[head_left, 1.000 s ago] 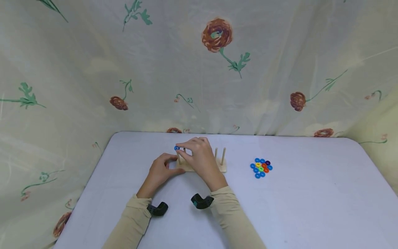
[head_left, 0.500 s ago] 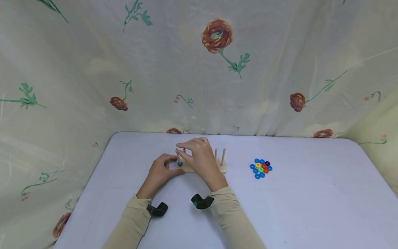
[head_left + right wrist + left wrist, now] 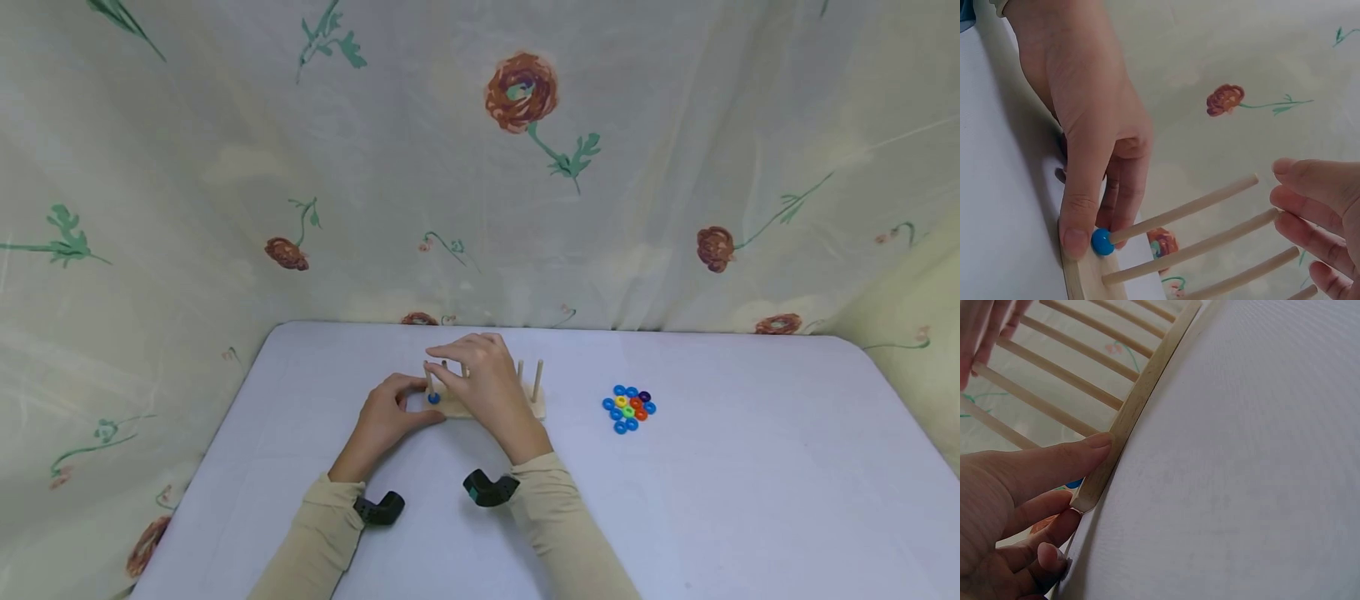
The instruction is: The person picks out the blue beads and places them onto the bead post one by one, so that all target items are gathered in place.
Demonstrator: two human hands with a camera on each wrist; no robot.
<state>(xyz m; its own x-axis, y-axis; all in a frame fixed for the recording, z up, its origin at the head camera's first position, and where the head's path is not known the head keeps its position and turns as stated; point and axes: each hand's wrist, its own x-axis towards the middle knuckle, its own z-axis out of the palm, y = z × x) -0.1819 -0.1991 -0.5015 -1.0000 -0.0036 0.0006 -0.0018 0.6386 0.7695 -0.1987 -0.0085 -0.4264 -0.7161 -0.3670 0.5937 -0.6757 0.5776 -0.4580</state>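
Peg rack (image 3: pixel 454 407) is bearing a blue ring (image 3: pixel 434 399); left hand (image 3: pixel 386 418) clamping left end, seemingly steadying it; right hand (image 3: pixel 486 382) hovering, fingertips apart.

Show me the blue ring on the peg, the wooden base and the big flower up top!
Blue ring (image 3: pixel 1102 242): right wrist view, its rounded side.
Wooden base (image 3: pixel 1139 400): left wrist view, its long side.
Big flower (image 3: pixel 521 91): head view, its greenish middle.

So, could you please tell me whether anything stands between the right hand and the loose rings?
In the head view, two pegs at the right end of the wooden stand rise between the right hand and the rings.
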